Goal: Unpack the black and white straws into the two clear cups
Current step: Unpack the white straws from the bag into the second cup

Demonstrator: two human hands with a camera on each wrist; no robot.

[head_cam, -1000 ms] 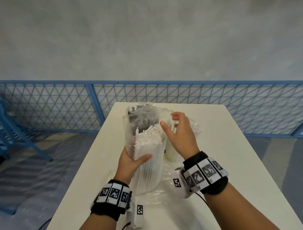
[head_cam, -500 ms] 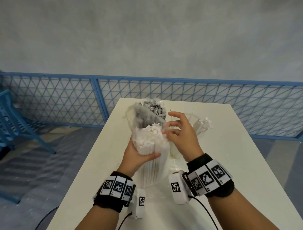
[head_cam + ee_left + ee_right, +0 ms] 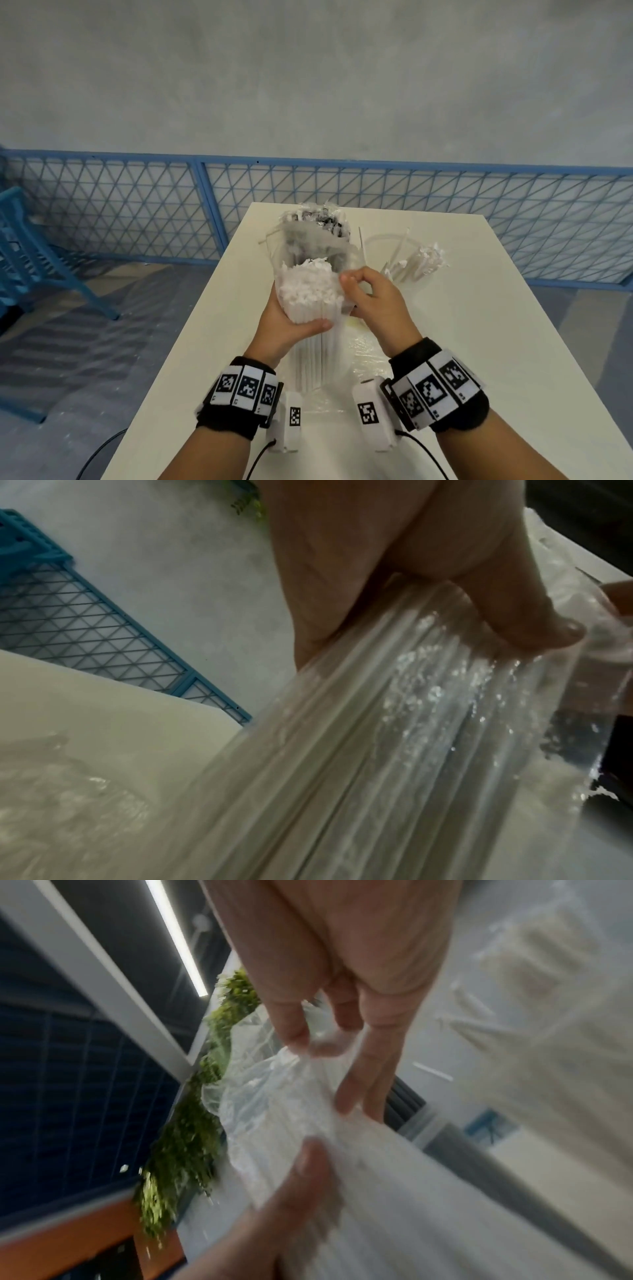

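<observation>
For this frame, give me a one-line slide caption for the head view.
Left hand grips a bagged bundle of white straws while the right hand pinches the plastic bag at its top.

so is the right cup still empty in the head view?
No: white straws already stand in the right cup.

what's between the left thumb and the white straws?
Clear plastic bag, wrapped round the white straws; left hand grips through it. Shows in left wrist view.

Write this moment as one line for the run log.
left hand grips white straw pack | right hand pinches plastic wrap | cup holds few white straws
</observation>
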